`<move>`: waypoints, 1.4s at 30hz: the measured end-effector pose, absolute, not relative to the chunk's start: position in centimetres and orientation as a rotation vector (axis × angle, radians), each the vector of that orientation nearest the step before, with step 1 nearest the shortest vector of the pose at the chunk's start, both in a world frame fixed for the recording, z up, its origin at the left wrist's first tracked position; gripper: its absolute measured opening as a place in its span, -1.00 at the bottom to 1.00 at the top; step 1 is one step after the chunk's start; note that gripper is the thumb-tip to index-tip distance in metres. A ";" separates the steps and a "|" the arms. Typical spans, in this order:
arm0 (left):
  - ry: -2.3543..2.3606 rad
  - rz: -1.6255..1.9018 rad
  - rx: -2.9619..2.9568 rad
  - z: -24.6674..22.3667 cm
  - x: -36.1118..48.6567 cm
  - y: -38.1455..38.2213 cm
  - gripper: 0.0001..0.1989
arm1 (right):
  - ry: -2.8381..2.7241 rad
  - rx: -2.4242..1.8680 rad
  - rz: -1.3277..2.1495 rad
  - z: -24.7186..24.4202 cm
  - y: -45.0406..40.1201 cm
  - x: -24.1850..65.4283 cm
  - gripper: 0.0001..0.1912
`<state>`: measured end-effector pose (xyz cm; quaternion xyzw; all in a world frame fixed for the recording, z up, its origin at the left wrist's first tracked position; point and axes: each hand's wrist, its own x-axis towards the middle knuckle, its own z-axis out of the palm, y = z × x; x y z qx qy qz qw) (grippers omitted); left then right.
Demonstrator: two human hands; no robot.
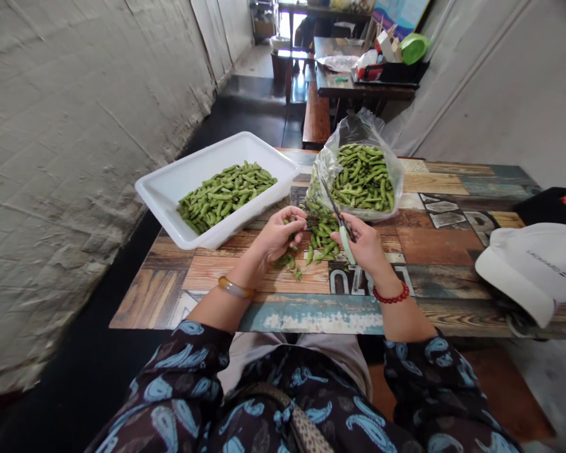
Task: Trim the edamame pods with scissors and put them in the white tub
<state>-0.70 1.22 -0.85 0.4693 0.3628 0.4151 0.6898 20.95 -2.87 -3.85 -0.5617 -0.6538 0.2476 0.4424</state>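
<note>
My left hand [279,234] is closed, thumb against fingers, with a green edamame pod partly showing between them. In my right hand [365,244] is a pair of scissors [343,233] with pale green handles, its blades pointing up and away from me. Loose edamame pods [324,242] lie in a small pile on the table between the hands, with some scraps near the left wrist. Beyond the right hand stands an open clear plastic bag [393,170] full of edamame pods. A white plastic tub [158,189] at the left holds more pods.
The patchwork-patterned wooden table [283,314] spans the space before me. A white cap [532,264] rests at its right end, near a black item [547,207]. Walls stand on both sides. Farther back are a bench [317,116] and another table [330,47] with a box of supplies.
</note>
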 end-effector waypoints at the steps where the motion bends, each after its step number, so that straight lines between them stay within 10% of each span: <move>1: 0.849 0.911 1.193 -1.0 -0.3 1.3 -0.80 | -1.624 -1.392 0.612 -3.7 -2.9 20.9 -0.43; 14: 1.158 0.616 2.324 -3.4 2.0 2.1 -0.85 | -1.651 -1.377 0.557 -3.1 -3.2 20.5 -0.45; 29: 0.675 0.887 1.128 -0.4 -1.8 0.8 -0.71 | -1.921 -1.307 0.470 -2.9 -3.6 20.2 -0.44; 42: 0.934 0.856 1.516 -0.5 -1.9 0.7 -0.68 | -2.063 -1.290 0.476 -2.7 -3.9 19.9 -0.45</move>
